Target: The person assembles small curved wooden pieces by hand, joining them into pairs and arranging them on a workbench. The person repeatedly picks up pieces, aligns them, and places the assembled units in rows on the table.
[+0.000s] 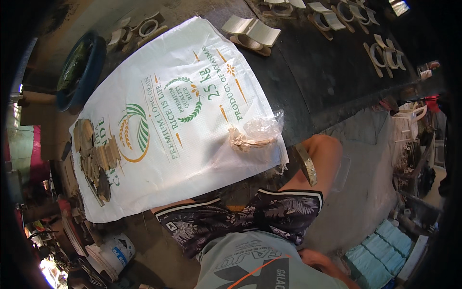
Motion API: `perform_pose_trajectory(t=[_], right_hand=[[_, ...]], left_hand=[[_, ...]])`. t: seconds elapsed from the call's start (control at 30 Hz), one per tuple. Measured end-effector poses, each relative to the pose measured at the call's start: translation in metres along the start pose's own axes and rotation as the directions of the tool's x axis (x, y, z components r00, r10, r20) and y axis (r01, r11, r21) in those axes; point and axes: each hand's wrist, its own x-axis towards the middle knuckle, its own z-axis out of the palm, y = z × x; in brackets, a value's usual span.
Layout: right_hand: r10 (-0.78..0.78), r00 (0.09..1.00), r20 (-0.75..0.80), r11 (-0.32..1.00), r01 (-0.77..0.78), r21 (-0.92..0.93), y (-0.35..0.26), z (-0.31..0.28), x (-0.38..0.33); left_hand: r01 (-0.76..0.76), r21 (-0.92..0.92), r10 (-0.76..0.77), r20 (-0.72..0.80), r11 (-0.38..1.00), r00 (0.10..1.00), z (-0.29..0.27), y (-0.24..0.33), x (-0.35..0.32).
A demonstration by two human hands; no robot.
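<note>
One large white woven sack (pixel 207 144), printed in green and orange, lies spread over the near left part of the dark worktop (pixel 332 91), its near edge by the seated person's patterned shorts (pixel 293 207). From where I stand, the right hand (pixel 315 259) is down beside the right hip, its fingers hidden, so I can't tell whether it grips anything. I can't see the left hand at all.

On the sack's left end sits a cluster of small brown wood pieces (pixel 108 154), some overlapping. At its near right corner, a crumpled clear plastic bag (pixel 264 127) rests with thin brownish material (pixel 248 140) bunched against it. Just beyond that corner, a narrow slab (pixel 308 168) with a pale edge shows above the right thigh.

Past the far edge of the sack stands a pale, curved-topped piece (pixel 264 33), and more ring-and-curve pieces (pixel 387 55) are scattered farther right. A blue basin (pixel 98 55) is beside the sack at left. Lower down, a white bucket (pixel 113 253) and pale teal bundles (pixel 380 250) flank the person.
</note>
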Motion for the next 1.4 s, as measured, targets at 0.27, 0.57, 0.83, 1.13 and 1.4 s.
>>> perform_pose_trajectory(t=[0.27,0.57,0.83,1.13,1.4], right_hand=[[-0.001,0.999,0.047,0.998,0.005,-0.070,0.002,-0.008,0.010],[-0.091,0.994,0.062,0.995,0.088,0.052,0.010,-0.017,0.015],[-0.143,0.990,-0.004,0.988,0.143,0.060,0.008,-0.034,0.025],[-0.138,0.979,-0.152,0.988,0.146,0.043,-0.006,-0.079,0.030],[-0.130,0.952,-0.278,0.991,0.136,0.004,-0.029,-0.125,0.019]], left_hand=[[-0.017,0.006,0.018,-0.071,1.000,0.997,-0.004,0.002,0.012],[-0.037,0.025,0.041,-0.168,0.999,0.985,-0.020,0.010,0.031],[-0.072,0.085,0.094,-0.283,0.994,0.955,-0.063,0.036,0.060],[-0.147,0.175,0.211,-0.435,0.973,0.875,-0.139,0.087,0.090],[-0.218,0.265,0.333,-0.557,0.939,0.761,-0.217,0.158,0.126]])
